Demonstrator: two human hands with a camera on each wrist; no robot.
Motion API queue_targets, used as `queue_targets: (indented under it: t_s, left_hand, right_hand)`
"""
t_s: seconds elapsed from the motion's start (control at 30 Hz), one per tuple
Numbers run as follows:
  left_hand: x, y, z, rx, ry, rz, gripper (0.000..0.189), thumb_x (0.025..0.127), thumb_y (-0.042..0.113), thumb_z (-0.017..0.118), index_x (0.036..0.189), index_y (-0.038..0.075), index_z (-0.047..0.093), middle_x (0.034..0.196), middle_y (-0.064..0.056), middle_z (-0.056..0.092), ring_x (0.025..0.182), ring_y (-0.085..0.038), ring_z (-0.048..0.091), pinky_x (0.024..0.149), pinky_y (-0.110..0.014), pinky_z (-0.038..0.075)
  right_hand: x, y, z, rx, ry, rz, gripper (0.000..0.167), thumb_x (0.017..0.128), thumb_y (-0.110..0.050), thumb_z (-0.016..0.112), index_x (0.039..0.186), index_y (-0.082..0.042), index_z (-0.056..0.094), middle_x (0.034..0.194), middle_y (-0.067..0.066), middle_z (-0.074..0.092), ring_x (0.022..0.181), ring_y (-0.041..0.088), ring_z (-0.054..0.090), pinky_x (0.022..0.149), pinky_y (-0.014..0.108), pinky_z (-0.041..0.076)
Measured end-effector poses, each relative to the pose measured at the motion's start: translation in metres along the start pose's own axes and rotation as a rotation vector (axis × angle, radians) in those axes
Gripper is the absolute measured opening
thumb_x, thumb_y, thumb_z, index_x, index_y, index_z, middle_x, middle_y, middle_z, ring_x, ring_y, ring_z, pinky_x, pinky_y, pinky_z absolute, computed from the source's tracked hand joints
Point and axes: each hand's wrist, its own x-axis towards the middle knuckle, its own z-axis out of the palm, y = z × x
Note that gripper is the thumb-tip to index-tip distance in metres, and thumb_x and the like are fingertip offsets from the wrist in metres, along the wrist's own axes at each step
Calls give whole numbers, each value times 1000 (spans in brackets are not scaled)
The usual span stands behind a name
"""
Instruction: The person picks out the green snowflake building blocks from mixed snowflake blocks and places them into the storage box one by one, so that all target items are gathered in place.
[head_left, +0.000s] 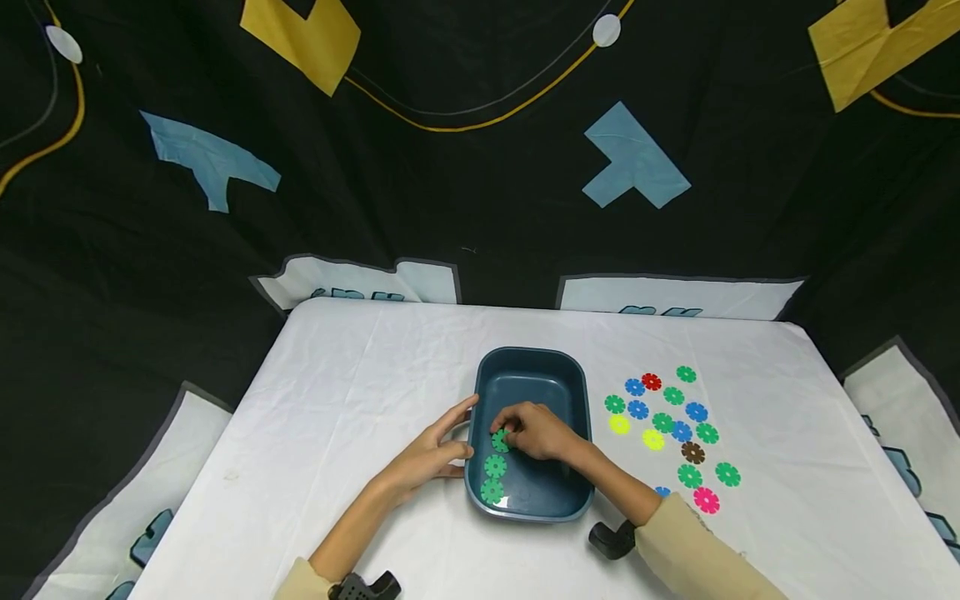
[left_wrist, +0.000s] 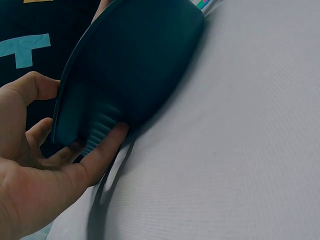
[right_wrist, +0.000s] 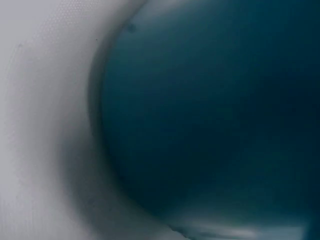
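Observation:
A dark blue-green plastic tray [head_left: 532, 500] stands on the white cloth. Down its left side inside lie green notched discs, one of them the nearest disc [head_left: 492, 491]. My right hand [head_left: 542, 431] reaches into the tray and pinches a green notched disc [head_left: 500, 442] just beyond the others. My left hand [head_left: 429, 448] is spread along the tray's left side, fingertips touching the wall and rim. In the left wrist view, the thumb of the left hand [left_wrist: 55, 170] presses the ridged outer wall. The right wrist view has only the blurred tray [right_wrist: 210, 115] and cloth.
Right of the tray, loose notched discs lie scattered: several green and blue, two yellow disc pieces such as the near yellow disc [head_left: 653, 439], a red disc [head_left: 651, 382], a brown disc [head_left: 693, 452] and a pink disc [head_left: 707, 500]. A black curtain [head_left: 480, 208] hangs behind the table.

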Motion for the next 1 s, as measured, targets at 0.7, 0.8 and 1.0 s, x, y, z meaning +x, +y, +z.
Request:
queue_targets:
  t_s: [0.7, 0.8, 1.0]
  left_hand:
    - [1, -2, -1, -1, 2, 3, 79, 90, 6, 57, 160, 23, 24, 162, -16, 17, 122, -35, 52, 90, -48, 54]
    - [2, -2, -1, 2, 3, 5, 79, 90, 7, 57, 160, 24, 24, 162, -15, 18, 123, -35, 51, 90, -48, 54]
    - [1, -1, 0, 5, 12, -2, 79, 90, 6, 58, 160, 25, 25, 162, -15, 18, 124, -36, 51, 90, -49, 53]
  right_hand:
    - [2, 0, 1, -38, 16, 1, 18, 89, 0, 70, 104, -10, 76, 94, 0, 63, 88, 16, 55, 78, 38, 49]
    - [0, -1, -2, -29, 32, -9, 18, 90, -1, 70, 105, -9, 76, 95, 2, 63, 89, 17, 55, 78, 36, 49]
    - [-15, -8, -23, 17, 102, -39, 19, 92, -3, 68, 109, -5, 73, 94, 1, 63, 80, 15, 56, 67, 28, 51]
